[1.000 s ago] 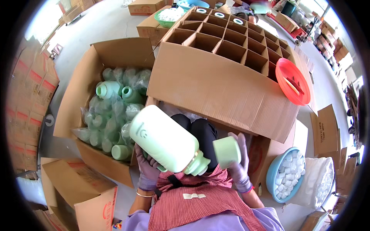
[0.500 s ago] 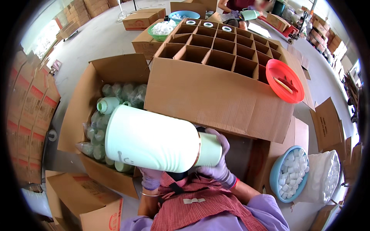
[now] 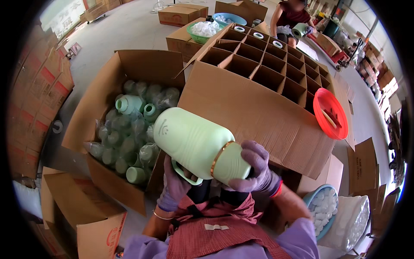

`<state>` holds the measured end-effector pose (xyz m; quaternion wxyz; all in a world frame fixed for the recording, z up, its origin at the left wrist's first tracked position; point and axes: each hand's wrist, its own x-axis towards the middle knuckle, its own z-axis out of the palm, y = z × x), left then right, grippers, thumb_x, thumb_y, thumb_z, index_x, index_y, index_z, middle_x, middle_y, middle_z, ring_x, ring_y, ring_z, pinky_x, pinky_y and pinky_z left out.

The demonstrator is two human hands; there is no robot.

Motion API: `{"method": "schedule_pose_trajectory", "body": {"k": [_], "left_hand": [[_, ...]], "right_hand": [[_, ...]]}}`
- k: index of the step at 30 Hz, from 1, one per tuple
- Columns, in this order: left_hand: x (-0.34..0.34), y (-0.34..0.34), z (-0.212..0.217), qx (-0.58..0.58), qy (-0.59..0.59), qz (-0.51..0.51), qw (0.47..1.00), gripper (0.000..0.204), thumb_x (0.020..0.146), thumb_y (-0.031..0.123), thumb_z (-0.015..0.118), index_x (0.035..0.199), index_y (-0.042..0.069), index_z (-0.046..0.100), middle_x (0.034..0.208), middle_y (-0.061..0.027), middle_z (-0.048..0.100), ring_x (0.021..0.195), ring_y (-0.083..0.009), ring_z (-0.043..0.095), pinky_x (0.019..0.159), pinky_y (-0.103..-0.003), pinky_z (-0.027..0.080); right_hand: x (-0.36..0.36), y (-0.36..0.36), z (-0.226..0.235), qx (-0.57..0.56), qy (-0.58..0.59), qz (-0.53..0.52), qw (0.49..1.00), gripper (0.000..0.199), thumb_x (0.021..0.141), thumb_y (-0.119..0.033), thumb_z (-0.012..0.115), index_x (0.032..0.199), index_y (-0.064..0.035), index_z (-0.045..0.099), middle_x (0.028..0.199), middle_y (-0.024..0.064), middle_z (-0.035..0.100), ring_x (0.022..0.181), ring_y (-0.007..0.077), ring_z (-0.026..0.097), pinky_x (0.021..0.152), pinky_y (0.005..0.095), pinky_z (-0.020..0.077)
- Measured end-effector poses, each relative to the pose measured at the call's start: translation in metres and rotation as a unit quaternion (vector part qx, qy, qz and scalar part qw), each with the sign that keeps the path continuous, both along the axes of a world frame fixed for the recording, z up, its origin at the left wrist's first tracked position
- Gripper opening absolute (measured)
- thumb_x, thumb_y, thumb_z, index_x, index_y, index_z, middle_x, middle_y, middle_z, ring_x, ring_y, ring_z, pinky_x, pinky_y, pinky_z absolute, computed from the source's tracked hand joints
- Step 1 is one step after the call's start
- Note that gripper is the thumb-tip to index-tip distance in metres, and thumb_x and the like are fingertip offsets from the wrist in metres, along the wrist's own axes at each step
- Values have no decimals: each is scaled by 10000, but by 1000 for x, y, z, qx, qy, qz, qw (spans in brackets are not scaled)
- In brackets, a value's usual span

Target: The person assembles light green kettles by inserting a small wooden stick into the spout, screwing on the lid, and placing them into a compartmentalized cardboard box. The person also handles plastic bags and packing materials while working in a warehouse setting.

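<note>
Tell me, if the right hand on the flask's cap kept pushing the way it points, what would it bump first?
The right hand points left along the green flask; beyond it, probably the open box of wrapped flasks, though depth is unclear.

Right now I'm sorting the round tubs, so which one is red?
The red tub leaning on the right edge of the big divided box. The others are green and blue beyond the box, and blue at lower right.
</note>
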<state>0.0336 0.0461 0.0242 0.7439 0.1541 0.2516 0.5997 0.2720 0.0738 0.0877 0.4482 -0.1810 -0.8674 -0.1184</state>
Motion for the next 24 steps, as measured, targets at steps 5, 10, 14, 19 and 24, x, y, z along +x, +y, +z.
{"method": "schedule_pose_trajectory", "body": {"k": [5,10,14,19,24], "left_hand": [[-14,-6,-42,180,342,122,914,430,1015,352,476,1302,34,514,1212,-120,603,1033,-232,620,879,-374,522],[-51,12,1,346,344,-107,866,538,1012,175,510,1500,62,317,1517,-131,350,1345,-246,422,1149,-372,308],[-33,0,-17,162,190,-187,950,759,1006,163,523,1590,121,40,1608,-131,222,1428,-228,336,1162,-350,270],[-40,-11,-35,216,438,-220,844,580,966,207,609,1474,37,386,1396,-134,478,1252,-212,490,1092,-337,357],[-91,18,-43,152,440,-357,810,401,984,273,585,1293,18,596,1147,-86,644,1077,-182,600,946,-307,475]], "right_hand": [[-5,-8,-39,-435,328,85,835,803,797,-452,791,1416,-116,405,1447,149,393,1244,353,507,1033,479,426],[29,41,-56,-771,465,149,408,646,948,-494,570,1387,-32,467,1294,164,594,1179,275,585,1025,407,472],[21,74,-61,-703,342,195,592,782,736,-488,759,1306,2,544,1253,166,615,1118,263,619,983,391,499],[1,70,-43,-665,114,216,706,649,740,-461,724,1167,23,655,1247,200,610,1158,305,587,1017,401,434],[-9,58,-57,-632,-29,114,766,524,794,-327,697,1213,-18,644,1263,182,608,1185,348,563,1040,432,423]]}}
